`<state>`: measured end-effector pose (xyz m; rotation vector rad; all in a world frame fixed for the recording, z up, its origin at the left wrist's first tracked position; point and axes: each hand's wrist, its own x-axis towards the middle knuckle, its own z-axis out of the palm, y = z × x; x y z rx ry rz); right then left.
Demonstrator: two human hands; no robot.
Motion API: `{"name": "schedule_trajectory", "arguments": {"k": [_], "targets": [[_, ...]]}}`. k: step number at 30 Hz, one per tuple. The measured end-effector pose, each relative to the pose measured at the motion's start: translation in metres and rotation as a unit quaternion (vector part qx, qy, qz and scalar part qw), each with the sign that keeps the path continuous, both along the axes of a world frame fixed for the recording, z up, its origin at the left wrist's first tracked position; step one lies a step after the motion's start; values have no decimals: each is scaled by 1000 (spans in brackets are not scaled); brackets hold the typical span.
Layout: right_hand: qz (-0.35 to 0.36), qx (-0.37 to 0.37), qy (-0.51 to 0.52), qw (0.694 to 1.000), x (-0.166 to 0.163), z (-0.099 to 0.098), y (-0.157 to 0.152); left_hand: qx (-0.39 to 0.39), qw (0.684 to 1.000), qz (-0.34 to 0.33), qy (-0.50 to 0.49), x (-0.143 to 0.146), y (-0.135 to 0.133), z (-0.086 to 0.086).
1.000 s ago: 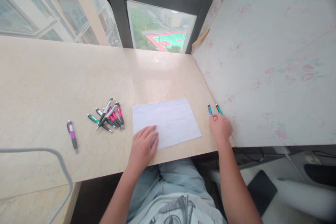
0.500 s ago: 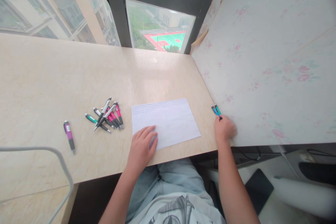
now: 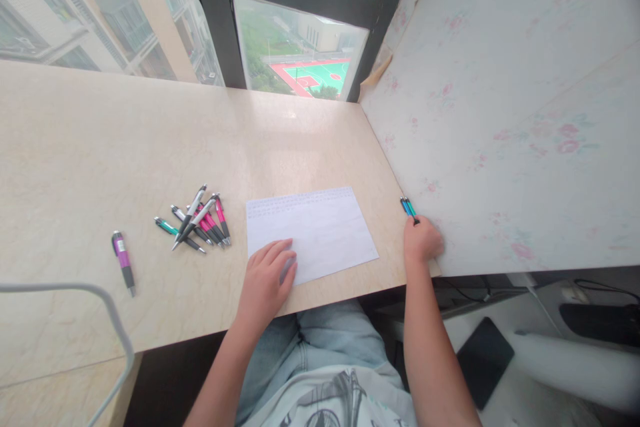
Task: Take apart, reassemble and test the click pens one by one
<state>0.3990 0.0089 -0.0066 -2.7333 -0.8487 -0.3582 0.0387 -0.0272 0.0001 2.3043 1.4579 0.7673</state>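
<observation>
My left hand lies flat with fingers spread on the near left corner of a white sheet of paper on the beige desk. At the desk's right edge against the floral wall panel, my right hand is curled, its fingertips on the ends of a blue pen and a green pen lying side by side. Whether it grips them is unclear. A pile of several pink, white and green pens lies left of the paper. A single purple pen lies farther left.
A floral wall panel bounds the desk on the right. Windows run along the far edge. A grey wire frame curves over the near left corner. My lap sits below the front edge.
My right hand pushed the blue and green pens together toward the wall panel, so they now lie touching. The left hand stayed on the paper. The view shifted slightly.
</observation>
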Motion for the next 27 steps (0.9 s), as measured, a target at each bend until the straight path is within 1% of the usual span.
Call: {"name": "schedule_trajectory", "arguments": {"k": [12,15,17,19,21,23,25,26,27], "targets": [[21,39,3,999,1,-1,-2,0,1000,0,-15,-1,-1,-1],[37,58,3,998,0,2,-4,-3,1000,4,-21,0,-1,-2],[68,78,9,995,-8,3,-5,-7,1000,9,-23,0,-2,-1],[140,107,28,984,-24,3,-4,-12,1000,12,-21,1,-3,-1],[256,131,62,956,-50,2,-4,-18,1000,13,-19,2,-4,1],[388,135,97,907,-81,-1,-4,-24,999,16,-22,3,-6,2],[507,137,103,845,-111,-6,-6,-27,999,19,-26,4,-7,4],[544,136,99,822,-123,-9,-8,-28,999,22,-27,5,-8,4],[566,132,93,809,-133,-12,-10,-29,999,24,-28,5,-9,5]]}}
